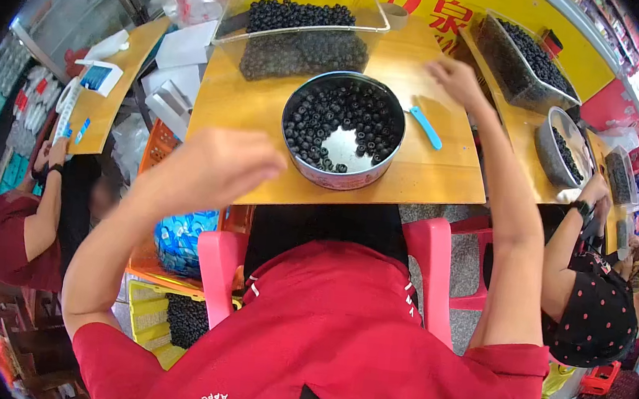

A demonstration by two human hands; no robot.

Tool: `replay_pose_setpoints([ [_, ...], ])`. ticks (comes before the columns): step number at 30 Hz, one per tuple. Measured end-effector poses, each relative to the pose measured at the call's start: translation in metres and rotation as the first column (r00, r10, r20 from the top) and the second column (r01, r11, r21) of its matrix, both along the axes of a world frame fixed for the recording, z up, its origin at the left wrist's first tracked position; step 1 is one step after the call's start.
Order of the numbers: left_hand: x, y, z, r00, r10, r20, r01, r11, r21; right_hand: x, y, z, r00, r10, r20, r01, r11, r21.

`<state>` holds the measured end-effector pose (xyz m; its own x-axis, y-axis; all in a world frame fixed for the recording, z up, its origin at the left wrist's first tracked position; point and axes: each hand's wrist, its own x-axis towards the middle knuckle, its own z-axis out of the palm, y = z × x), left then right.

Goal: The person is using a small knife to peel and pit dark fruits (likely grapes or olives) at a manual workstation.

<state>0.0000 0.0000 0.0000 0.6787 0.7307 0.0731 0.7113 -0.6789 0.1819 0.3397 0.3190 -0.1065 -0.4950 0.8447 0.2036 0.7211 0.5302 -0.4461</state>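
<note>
My left hand (219, 161) is raised in front of the table's near edge, left of a round tin (339, 180). Its fingers are bent and pressed together; whatever they may hold is hidden. Above the table's right side is my right hand (456, 80), fingers curled in, and I cannot make out anything in them. Small black round pieces (319, 126), some with a pale ring, line the tin, leaving part of its shiny bottom bare. A light-blue-handled knife (426, 128) lies right of the tin, touched by neither hand.
A clear plastic bin (304, 44) of black pieces stands behind the tin. Another bin (529, 62) and an oval bowl (559, 149) are on the right table. Orange (156, 149) and yellow crates (150, 318) sit low left. People work on both sides.
</note>
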Motion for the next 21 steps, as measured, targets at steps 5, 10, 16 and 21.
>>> replay_pose_setpoints([
  [5, 0.017, 0.042, -0.012, 0.865, 0.222, 0.451, -0.111, 0.959, -0.261, -0.033, -0.062, -0.044, 0.988, 0.068, 0.136, -0.118, 0.91, 0.397],
  [10, 0.063, 0.091, -0.063, 0.966, 0.103, 0.235, -0.087, 0.993, -0.078, -0.036, -0.069, -0.054, 0.997, -0.058, 0.043, 0.034, 0.904, 0.426],
  [16, 0.1, 0.111, -0.09, 0.967, 0.231, -0.111, -0.243, 0.963, -0.113, -0.035, -0.095, -0.049, 0.987, -0.158, -0.025, 0.154, 0.888, 0.434],
  [21, 0.091, 0.116, -0.096, 0.97, 0.229, 0.076, -0.214, 0.962, -0.17, -0.035, -0.1, -0.043, 0.985, -0.173, -0.023, 0.17, 0.916, 0.364],
])
